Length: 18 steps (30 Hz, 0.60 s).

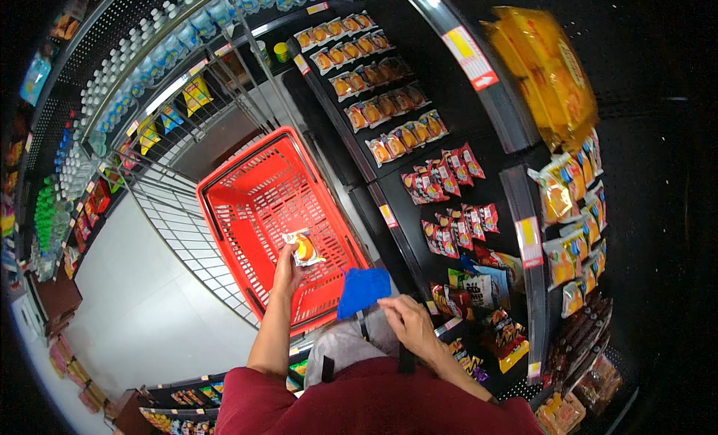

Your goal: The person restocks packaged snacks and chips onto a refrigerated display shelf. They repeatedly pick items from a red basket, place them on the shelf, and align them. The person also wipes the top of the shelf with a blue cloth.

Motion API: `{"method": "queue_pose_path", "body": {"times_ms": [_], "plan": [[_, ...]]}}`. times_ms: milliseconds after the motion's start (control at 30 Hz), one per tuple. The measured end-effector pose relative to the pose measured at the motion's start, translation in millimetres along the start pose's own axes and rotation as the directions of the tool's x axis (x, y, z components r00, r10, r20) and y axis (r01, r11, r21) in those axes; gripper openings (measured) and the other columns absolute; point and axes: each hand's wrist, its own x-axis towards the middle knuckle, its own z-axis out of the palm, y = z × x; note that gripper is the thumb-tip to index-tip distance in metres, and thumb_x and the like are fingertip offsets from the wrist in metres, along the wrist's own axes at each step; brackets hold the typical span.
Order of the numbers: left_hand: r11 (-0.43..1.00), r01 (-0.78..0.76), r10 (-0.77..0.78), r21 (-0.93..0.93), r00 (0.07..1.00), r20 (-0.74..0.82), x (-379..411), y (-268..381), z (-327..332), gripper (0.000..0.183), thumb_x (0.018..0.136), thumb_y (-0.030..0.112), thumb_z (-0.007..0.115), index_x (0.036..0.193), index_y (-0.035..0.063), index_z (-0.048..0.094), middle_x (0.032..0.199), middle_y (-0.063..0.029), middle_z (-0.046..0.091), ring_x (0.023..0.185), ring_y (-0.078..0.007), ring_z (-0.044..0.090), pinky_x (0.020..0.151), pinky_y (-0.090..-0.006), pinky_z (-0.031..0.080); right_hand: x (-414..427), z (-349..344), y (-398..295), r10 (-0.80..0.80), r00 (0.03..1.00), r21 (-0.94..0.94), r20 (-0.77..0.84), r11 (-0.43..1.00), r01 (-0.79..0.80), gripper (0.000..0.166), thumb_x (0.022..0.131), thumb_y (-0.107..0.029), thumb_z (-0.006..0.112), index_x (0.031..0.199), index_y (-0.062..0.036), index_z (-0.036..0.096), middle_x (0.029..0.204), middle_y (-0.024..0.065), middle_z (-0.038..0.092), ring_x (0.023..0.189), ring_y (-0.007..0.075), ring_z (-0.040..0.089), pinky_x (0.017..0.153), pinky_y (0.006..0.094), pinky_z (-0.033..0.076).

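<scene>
My left hand (288, 271) grips a small plastic-wrapped bread or pastry packet (307, 249) with an orange picture on it. That packet is over the inside of a red plastic shopping basket (227, 250), which sits on a wire shopping cart (168, 210). Between the fingertips of my right hand (412, 324) a bright blue cloth (363, 292) is pinched by its corner. The cloth hangs over the basket's near right corner and hides part of the rim.
To my right, a black shelf (336, 118) carries rows of similar wrapped packets (401, 146) and red snack bags (449, 174). A large yellow bag (547, 76) stands higher up. Across the aisle are bottled waters (151, 59). Pale floor (146, 323) lies left of the cart.
</scene>
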Motion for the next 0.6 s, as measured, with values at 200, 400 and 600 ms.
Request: {"method": "queue_pose_path", "body": {"times_ms": [200,400,600], "plan": [[0.997,-0.038,0.064,-0.07,0.911,0.407,-110.9,41.6,100.0,0.062,0.094,0.033,0.056,0.142,-0.0048,0.049,0.131,-0.0233,0.065,0.114,-0.0375,0.069,0.09,-0.049,0.061,-1.7,-31.6,-31.5,0.103,0.993,0.255,-0.064,0.963,-0.083,0.032,0.098,-0.001,0.06,0.13,-0.0017,0.061,0.111,0.0142,0.068,0.095,0.0227,0.069,0.081,0.0329,0.056],[0.957,-0.197,0.023,0.215,0.788,0.615,-171.9,52.3,171.5,0.065,0.09,0.027,0.07,0.142,-0.0055,0.047,0.13,-0.0234,0.065,0.112,-0.0316,0.071,0.093,-0.0431,0.06,-12.6,-71.3,-47.1,0.129,0.97,0.385,-0.205,0.922,-0.041,0.042,0.097,-0.003,0.062,0.139,-0.0029,0.056,0.12,0.0131,0.067,0.095,0.0155,0.066,0.077,0.0286,0.054],[0.969,-0.193,0.05,0.154,0.764,0.643,-219.6,34.4,229.2,0.063,0.093,0.023,0.066,0.146,-0.0044,0.045,0.137,-0.0232,0.062,0.122,-0.0312,0.065,0.101,-0.0436,0.056,-34.1,-96.0,-44.2,0.166,0.958,0.642,-0.233,0.766,0.023,0.039,0.103,-0.012,0.062,0.139,-0.0023,0.054,0.118,0.0106,0.067,0.094,0.0138,0.066,0.076,0.0277,0.057]]}}
